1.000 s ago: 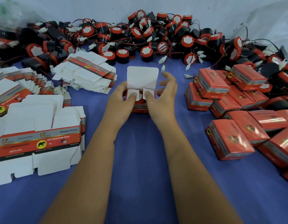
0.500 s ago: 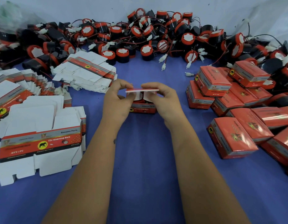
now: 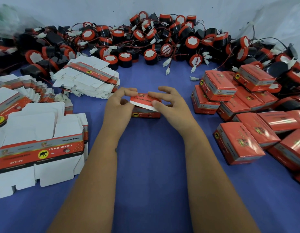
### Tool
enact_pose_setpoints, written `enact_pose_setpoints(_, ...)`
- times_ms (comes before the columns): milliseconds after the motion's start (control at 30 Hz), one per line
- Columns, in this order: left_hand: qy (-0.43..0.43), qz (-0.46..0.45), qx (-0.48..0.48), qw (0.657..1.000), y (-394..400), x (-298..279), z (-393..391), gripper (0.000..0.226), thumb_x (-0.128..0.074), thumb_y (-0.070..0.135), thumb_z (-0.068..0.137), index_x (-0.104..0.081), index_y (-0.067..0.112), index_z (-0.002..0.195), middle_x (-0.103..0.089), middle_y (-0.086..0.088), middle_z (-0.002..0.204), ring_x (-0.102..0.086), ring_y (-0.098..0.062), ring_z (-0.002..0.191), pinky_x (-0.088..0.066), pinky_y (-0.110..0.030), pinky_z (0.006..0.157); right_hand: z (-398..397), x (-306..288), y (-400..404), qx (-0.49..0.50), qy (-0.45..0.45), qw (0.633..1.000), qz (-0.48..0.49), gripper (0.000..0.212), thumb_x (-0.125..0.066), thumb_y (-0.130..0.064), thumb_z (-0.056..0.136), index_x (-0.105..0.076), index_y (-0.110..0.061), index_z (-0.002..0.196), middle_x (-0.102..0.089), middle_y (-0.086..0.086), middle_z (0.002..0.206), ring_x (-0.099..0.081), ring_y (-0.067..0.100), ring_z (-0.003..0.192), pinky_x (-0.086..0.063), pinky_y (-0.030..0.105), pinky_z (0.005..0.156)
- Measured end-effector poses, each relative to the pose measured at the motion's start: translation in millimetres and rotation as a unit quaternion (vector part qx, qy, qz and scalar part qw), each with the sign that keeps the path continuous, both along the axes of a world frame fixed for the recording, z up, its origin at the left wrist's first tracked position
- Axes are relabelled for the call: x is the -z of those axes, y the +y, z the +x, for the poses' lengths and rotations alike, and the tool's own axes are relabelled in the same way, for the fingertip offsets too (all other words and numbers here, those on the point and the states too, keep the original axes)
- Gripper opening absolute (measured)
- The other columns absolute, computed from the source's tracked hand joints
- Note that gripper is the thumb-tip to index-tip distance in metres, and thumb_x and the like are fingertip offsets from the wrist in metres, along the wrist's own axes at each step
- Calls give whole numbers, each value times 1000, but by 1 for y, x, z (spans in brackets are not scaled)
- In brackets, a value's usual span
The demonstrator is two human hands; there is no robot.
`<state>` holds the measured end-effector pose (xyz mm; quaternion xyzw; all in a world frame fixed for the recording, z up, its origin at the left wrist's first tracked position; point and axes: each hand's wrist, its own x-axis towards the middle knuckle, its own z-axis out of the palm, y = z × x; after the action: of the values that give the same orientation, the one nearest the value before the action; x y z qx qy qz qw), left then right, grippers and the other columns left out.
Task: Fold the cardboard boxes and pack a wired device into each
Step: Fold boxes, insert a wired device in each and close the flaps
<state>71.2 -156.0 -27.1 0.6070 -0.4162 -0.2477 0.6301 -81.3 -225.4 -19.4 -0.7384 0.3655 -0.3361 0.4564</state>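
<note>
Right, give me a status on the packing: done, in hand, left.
Done: a pile of closed red cardboard boxes on the right. In hand: the left hand and right hand pinch the lid flap of one red box, not yet tucked. Left: stacks of flat white box blanks and a heap of black-and-red wired horns.

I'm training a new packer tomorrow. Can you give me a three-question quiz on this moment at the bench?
1. True or false: the box is fully closed.
2. The flat blanks lie on which side of the person? A) left B) right C) behind the horns
3. Fill in: the pile along the far wall consists of loose ____.

Key:
1. False; the left hand and right hand hold its lid, tuck flap not yet in.
2. A
3. horns
</note>
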Motion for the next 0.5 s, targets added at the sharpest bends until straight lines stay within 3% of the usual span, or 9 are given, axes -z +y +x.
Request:
enact_pose_setpoints(100,51,-5,57,997,1,-2,3,38,-37,-5,95,-70,12,101,-62,5,128,-64,0,101,-55,-21,67,2,1,-3,20,18,999,-27,29,-54,-18,100,-65,-25,126,-38,-9,143,-31,10,135,-42,18,100)
enact_pose_setpoints(167,-27,14,70,997,2,-2,0,35,-42,-1,97,-70,15,111,-55,8,134,-54,-5,118,-51,-21,80,3,2,-2,31,27,997,-61,31,-52,-16,100,-64,-20,128,-40,-8,144,-33,10,133,-37,15,101)
enact_pose_setpoints(233,-169,47,65,982,0,2,-2,35,-51,5,98,-65,21,125,-47,11,141,-41,-12,131,-37,-18,101,4,4,-2,31,28,997,-71,33,-53,-15,100,-62,-17,131,-43,-6,145,-35,8,134,-37,13,102)
enact_pose_setpoints(300,-256,70,46,963,0,5,-2,41,-55,11,99,-55,23,138,-43,11,145,-32,-14,133,-21,-8,103,2,5,-2,15,23,998,-48,39,-59,-17,96,-59,-20,135,-43,-9,148,-36,4,136,-37,8,100)
enact_pose_setpoints(400,-293,67,26,953,2,6,-1,47,-57,18,99,-47,23,145,-43,9,149,-23,-8,130,-11,-4,101,-3,5,-4,-11,24,999,-28,52,-68,-19,90,-53,-25,140,-36,-13,154,-34,0,138,-36,1,94)
enact_pose_setpoints(500,-285,67,46,955,0,7,3,46,-58,18,99,-49,24,144,-35,14,154,-16,-8,144,-5,-5,107,-4,5,-4,-12,19,999,-31,53,-70,-17,89,-54,-23,139,-36,-11,154,-34,0,138,-33,-3,93)
